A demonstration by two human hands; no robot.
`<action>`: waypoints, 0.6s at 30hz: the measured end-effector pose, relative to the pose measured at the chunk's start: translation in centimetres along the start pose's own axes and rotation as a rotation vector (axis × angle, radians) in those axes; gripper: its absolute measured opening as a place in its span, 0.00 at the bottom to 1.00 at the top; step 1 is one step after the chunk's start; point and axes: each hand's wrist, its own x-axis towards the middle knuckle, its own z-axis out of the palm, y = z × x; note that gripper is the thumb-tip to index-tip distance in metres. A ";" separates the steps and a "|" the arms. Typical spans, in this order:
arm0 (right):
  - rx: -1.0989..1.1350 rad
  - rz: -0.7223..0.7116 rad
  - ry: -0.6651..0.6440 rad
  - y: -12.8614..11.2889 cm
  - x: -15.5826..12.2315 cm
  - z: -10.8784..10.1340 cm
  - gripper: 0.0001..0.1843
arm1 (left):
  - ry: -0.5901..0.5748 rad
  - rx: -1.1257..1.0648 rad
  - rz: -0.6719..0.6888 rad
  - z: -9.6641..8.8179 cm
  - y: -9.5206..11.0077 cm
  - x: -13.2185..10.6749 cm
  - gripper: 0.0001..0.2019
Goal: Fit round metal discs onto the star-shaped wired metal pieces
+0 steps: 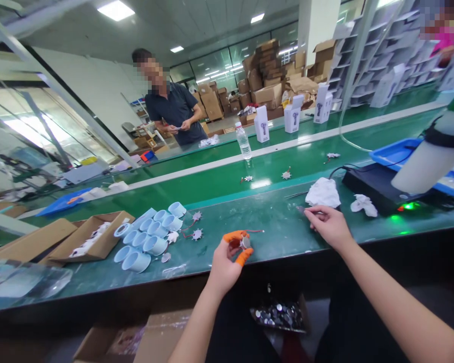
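Note:
My left hand (230, 254), with orange finger cots on thumb and fingers, grips a round silver metal disc (245, 243) by its edge just above the bench front. A thin red wire (254, 231) runs out to the right beside it. My right hand (328, 224) is pinched together over the bench, near a white cloth (323, 192). At its fingertips shows a small greyish piece, too blurred to name. Left of my hands lie star-shaped metal parts (197, 234) with red wires, a loose silver disc (166, 257) and several light blue cups (136, 261).
A cardboard box (93, 239) holds white parts at left. Right stands a black device (374, 189) with a green light, beside a white bottle (427, 151). Beyond, a green belt (212, 189) carries more star-shaped parts and a water bottle (243, 141). A person (177, 113) stands opposite.

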 end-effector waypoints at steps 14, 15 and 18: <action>0.004 -0.027 0.036 -0.5 0.0 0.2 0.26 | -0.147 0.730 0.311 -2.8 -1.2 -0.4 0.20; -0.001 -0.030 0.038 -0.5 0.0 0.2 0.26 | -0.199 0.741 0.304 -2.7 -1.1 0.1 0.21; -0.019 -0.040 0.042 -0.4 -0.2 0.2 0.27 | -0.261 0.779 0.271 -2.2 -1.3 1.4 0.20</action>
